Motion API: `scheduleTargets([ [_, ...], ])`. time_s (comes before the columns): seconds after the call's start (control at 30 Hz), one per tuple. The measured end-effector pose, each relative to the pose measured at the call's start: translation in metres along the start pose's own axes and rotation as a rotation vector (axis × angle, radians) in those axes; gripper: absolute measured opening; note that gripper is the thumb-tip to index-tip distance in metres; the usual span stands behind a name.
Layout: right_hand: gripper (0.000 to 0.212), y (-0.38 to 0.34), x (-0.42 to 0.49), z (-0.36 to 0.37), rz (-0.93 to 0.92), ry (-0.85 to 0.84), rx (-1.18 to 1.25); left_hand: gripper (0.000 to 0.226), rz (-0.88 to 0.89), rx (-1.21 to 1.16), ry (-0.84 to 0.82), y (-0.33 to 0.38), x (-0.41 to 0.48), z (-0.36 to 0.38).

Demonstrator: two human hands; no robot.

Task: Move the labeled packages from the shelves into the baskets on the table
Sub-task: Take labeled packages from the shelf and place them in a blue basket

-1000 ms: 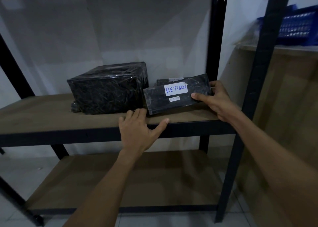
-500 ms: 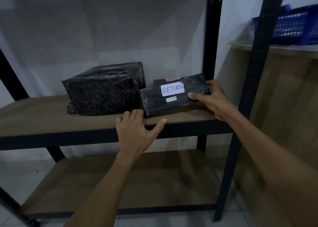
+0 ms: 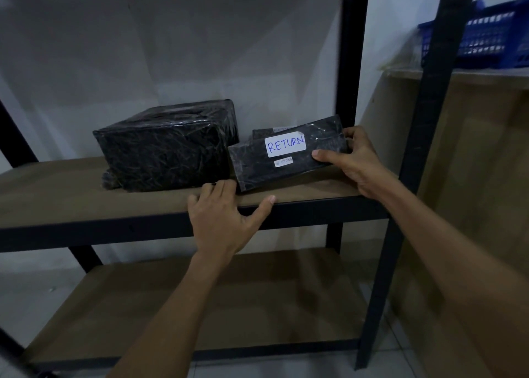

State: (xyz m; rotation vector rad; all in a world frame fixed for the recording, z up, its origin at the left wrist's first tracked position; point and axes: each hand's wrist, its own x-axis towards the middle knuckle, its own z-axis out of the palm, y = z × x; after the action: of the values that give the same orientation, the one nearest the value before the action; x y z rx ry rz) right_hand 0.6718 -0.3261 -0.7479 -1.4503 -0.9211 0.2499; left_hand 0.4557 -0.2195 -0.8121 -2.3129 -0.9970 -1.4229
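Observation:
A flat black package [image 3: 257, 162] with a white label reading RETURN stands tilted on the middle shelf [image 3: 71, 197]. My right hand [image 3: 355, 160] grips its right end, thumb on the front face. My left hand [image 3: 223, 220] rests on the shelf's front edge, fingers straight and touching the package's lower left corner. Behind it lies another small black package [image 3: 262, 132], mostly hidden. A larger black wrapped box [image 3: 166, 151] sits to the left on the same shelf.
A blue basket [image 3: 483, 34] stands on a table [image 3: 472, 75] at the upper right, behind the rack's black posts [image 3: 429, 97]. The lower shelf [image 3: 214, 297] holds nothing. A white wall is behind the rack.
The RETURN package has tipped up a little more at its right end under my right hand. My left hand has stayed on the shelf edge.

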Motion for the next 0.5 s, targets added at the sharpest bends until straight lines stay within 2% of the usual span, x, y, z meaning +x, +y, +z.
scheduleTargets([
  [0.37,0.067,0.005,0.003,-0.001,0.043,-0.017,0.014,0.070,0.024,0.030,0.052,-0.004,-0.002,0.007],
  [0.43,0.068,0.002,0.001,0.000,0.098,-0.018,0.016,0.071,0.002,0.028,-0.032,-0.003,-0.001,0.003],
  [0.5,0.071,-0.006,-0.004,0.002,0.202,-0.011,0.024,0.076,-0.044,0.028,-0.243,-0.002,0.003,-0.009],
])
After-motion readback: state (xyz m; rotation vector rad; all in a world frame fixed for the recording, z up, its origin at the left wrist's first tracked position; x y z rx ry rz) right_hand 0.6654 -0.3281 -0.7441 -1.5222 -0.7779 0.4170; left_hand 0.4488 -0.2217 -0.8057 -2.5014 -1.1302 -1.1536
